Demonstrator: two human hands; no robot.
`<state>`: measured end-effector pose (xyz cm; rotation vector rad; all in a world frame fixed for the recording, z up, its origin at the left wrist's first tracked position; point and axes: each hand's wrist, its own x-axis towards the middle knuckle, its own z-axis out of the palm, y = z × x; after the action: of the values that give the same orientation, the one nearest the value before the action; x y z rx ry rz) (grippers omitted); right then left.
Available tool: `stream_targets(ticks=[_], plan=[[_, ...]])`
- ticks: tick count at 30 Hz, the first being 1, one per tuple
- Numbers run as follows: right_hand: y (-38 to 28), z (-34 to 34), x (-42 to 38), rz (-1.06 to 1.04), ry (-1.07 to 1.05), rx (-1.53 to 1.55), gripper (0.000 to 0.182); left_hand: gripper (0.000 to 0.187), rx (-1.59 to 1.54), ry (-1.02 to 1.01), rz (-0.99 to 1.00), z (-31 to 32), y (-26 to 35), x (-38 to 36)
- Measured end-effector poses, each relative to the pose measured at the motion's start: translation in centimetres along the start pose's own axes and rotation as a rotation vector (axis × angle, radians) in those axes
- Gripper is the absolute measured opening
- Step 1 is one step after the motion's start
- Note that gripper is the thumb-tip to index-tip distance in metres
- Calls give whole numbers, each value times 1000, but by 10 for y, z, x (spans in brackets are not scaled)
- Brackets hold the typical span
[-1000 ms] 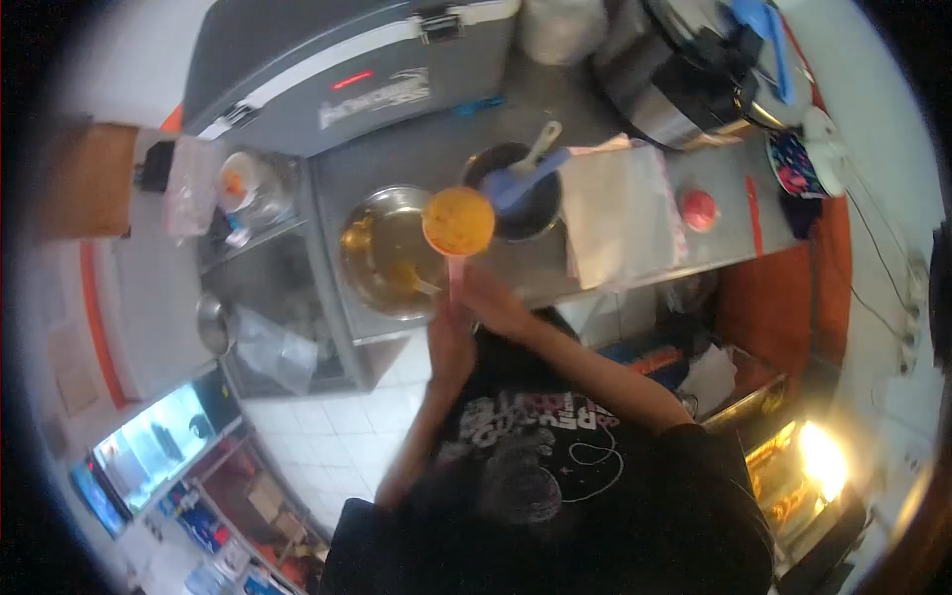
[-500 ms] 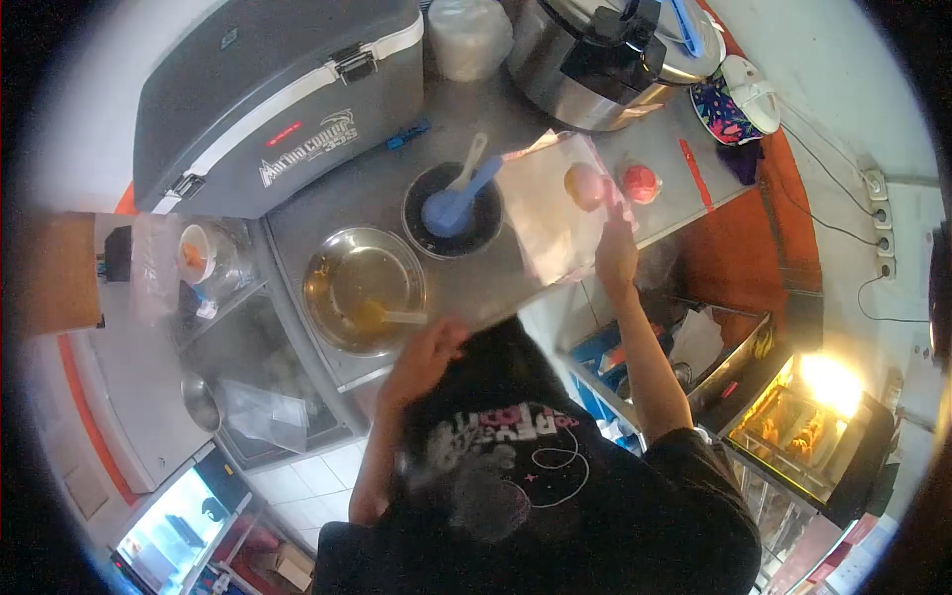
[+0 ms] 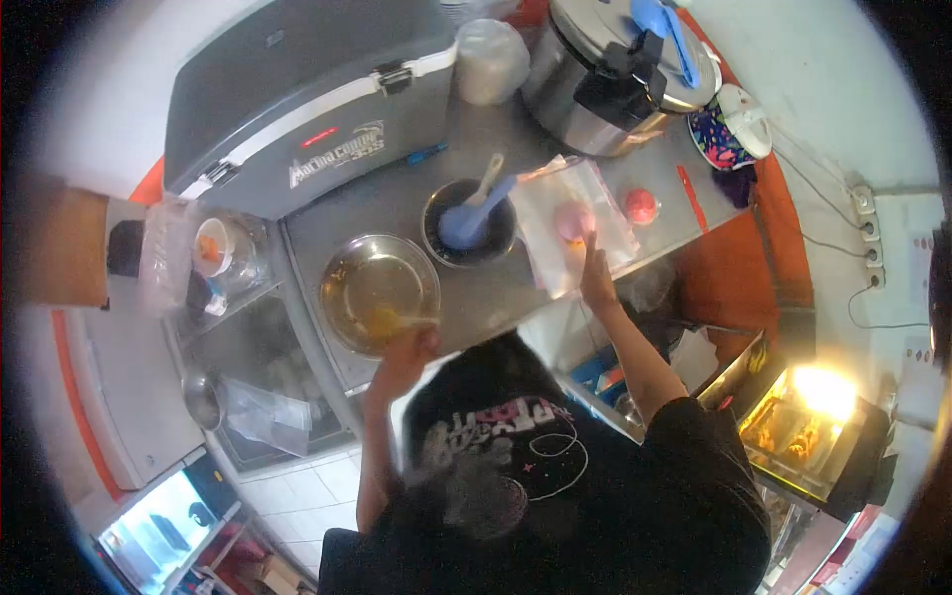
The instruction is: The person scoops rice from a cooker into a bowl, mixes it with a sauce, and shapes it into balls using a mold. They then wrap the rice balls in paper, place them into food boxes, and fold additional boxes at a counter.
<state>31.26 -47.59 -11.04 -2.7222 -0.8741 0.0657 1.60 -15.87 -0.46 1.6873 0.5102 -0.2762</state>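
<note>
My left hand (image 3: 412,355) is closed around the pale handle of a utensil (image 3: 385,321), whose yellow-coated head rests inside a wide metal bowl (image 3: 332,268). To the right of that, a blue ladle (image 3: 464,228) and a pale handle lean in a dark round pot (image 3: 432,213). My right hand (image 3: 598,283) reaches over pale sheets (image 3: 543,213) on the counter. Its fingers are together, the tips at the lower edge of a round pink object (image 3: 573,220). Just beyond it sits a round red object (image 3: 641,206).
A grey cooler box (image 3: 327,119) stands along the back left, beside a stack of clear plastic cups (image 3: 492,61). A large steel pot (image 3: 585,94) fills the back right. A red strip (image 3: 691,196) lies on the counter. A lit warming case (image 3: 803,436) glows at lower right.
My left hand has closed on the utensil's handle at the bowl. My right hand and the pink object have shifted slightly left and nearer to me. The whole view has also shifted a little.
</note>
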Motion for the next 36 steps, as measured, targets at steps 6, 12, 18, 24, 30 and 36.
stream_targets(ticks=[6,12,18,24,30,36], plan=[[-23,-21,-14,-14,87,210,64,43,90,87,33,-2,-12,-15],[-170,-76,-3,-249,-268,478,49,24,56,110,-49,-2,8,-37],[-311,-27,12,-550,-426,348,49,26,156,-83,61,20,-13,-25],[-314,-42,16,-748,-441,192,31,30,128,-87,18,49,-17,-7],[-149,-52,5,-584,-371,294,17,29,301,-152,290,78,44,50],[19,-85,-5,-225,-445,205,14,24,687,7,585,178,29,152]])
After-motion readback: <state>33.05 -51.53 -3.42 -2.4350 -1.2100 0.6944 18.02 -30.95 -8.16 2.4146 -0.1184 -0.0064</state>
